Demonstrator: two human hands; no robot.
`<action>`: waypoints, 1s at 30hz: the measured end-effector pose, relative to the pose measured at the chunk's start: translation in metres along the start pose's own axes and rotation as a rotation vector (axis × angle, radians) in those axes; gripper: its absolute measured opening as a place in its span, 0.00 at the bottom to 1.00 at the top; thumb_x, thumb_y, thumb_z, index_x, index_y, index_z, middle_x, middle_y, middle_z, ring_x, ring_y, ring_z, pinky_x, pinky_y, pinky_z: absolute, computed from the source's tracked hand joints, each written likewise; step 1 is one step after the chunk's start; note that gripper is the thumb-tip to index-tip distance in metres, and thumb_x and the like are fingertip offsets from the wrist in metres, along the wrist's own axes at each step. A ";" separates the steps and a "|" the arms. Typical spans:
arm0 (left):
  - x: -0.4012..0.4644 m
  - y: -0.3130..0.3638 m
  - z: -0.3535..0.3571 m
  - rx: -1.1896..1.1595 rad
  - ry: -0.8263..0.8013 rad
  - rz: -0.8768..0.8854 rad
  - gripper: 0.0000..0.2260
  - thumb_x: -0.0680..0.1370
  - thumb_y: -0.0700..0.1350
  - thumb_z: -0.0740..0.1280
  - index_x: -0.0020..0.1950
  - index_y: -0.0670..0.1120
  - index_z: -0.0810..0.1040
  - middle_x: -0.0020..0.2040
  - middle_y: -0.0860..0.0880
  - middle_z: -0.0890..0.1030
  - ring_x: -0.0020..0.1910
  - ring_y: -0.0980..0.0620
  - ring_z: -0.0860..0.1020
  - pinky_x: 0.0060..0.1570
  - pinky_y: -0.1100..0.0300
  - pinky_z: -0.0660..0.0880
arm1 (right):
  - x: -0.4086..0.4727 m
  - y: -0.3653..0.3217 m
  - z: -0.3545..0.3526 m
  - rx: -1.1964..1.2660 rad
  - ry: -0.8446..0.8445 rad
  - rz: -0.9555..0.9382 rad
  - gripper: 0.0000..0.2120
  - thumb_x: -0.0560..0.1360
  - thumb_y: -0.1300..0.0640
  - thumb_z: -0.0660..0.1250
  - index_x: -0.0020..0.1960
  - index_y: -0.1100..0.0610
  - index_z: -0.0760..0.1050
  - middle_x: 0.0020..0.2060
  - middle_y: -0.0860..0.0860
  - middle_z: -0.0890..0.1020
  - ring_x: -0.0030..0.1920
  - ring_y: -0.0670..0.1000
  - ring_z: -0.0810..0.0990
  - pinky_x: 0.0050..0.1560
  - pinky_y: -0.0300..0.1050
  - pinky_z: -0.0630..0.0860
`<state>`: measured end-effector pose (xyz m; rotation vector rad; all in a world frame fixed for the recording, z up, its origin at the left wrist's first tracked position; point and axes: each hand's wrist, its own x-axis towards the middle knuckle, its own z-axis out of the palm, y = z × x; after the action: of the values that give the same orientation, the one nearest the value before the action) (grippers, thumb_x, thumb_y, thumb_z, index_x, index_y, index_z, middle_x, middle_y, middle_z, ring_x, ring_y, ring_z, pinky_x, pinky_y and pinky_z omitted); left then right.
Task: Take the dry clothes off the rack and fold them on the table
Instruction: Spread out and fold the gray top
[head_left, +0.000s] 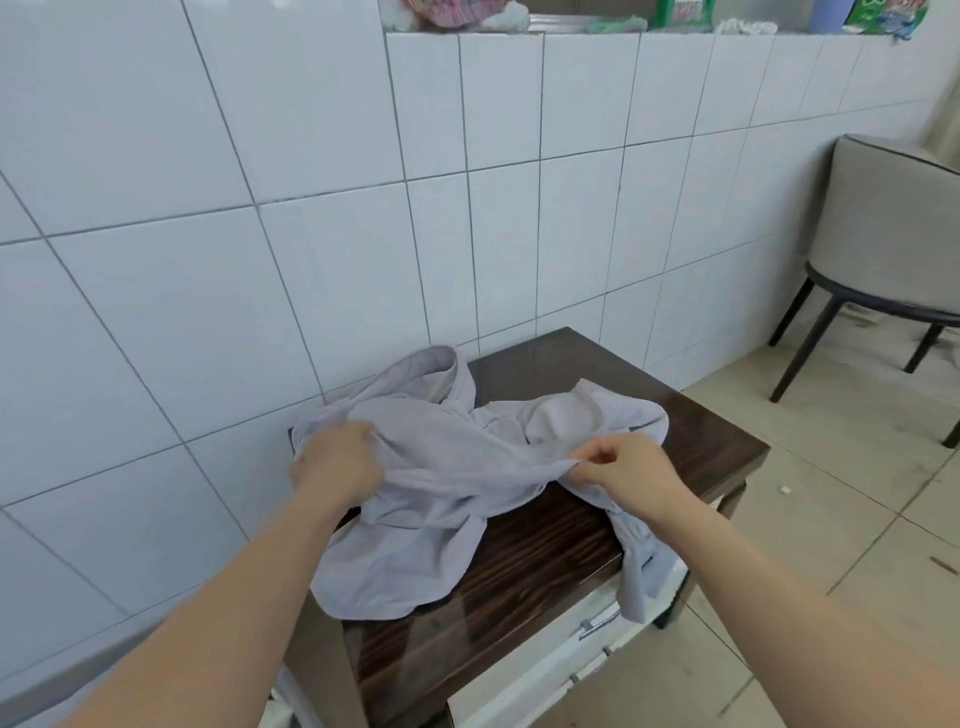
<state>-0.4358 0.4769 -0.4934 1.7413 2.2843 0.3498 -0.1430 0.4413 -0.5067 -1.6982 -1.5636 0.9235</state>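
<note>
A pale grey garment (447, 457) lies crumpled across a small dark wooden table (545, 561) that stands against the tiled wall. My left hand (337, 460) grips a bunch of the fabric at the garment's left side. My right hand (628, 473) pinches an edge of the same cloth near the middle of the table. The stretch of fabric between the two hands is pulled taut. One end of the garment hangs over the table's right front edge. No drying rack is in view.
White drawers with metal handles (597, 626) sit under the tabletop. A grey upholstered chair (883, 228) with black legs stands at the right on the tiled floor. A ledge (623, 28) above the tiled wall carries packets and cloths.
</note>
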 end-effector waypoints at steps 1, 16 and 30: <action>-0.007 0.008 0.001 -0.041 0.039 0.063 0.26 0.75 0.37 0.61 0.71 0.53 0.69 0.70 0.49 0.71 0.66 0.44 0.71 0.63 0.53 0.70 | -0.006 -0.002 0.006 -0.008 -0.104 -0.015 0.01 0.70 0.58 0.74 0.40 0.53 0.83 0.38 0.45 0.83 0.38 0.40 0.77 0.40 0.32 0.71; -0.024 0.038 0.050 0.136 -0.327 0.417 0.11 0.76 0.46 0.64 0.56 0.45 0.78 0.53 0.47 0.81 0.53 0.47 0.77 0.50 0.56 0.75 | 0.004 0.008 -0.001 -0.401 -0.088 -0.014 0.28 0.74 0.62 0.67 0.72 0.52 0.65 0.42 0.47 0.77 0.42 0.47 0.75 0.45 0.35 0.74; 0.013 0.084 -0.069 -0.510 -0.032 0.341 0.15 0.79 0.45 0.61 0.33 0.44 0.72 0.33 0.47 0.78 0.22 0.53 0.70 0.25 0.65 0.65 | 0.046 -0.065 0.000 0.093 0.098 -0.293 0.12 0.79 0.50 0.65 0.39 0.54 0.71 0.32 0.47 0.72 0.33 0.45 0.68 0.34 0.39 0.65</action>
<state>-0.3857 0.5083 -0.4013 1.8187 1.6647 0.8737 -0.1763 0.4925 -0.4552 -1.3832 -1.6233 0.7391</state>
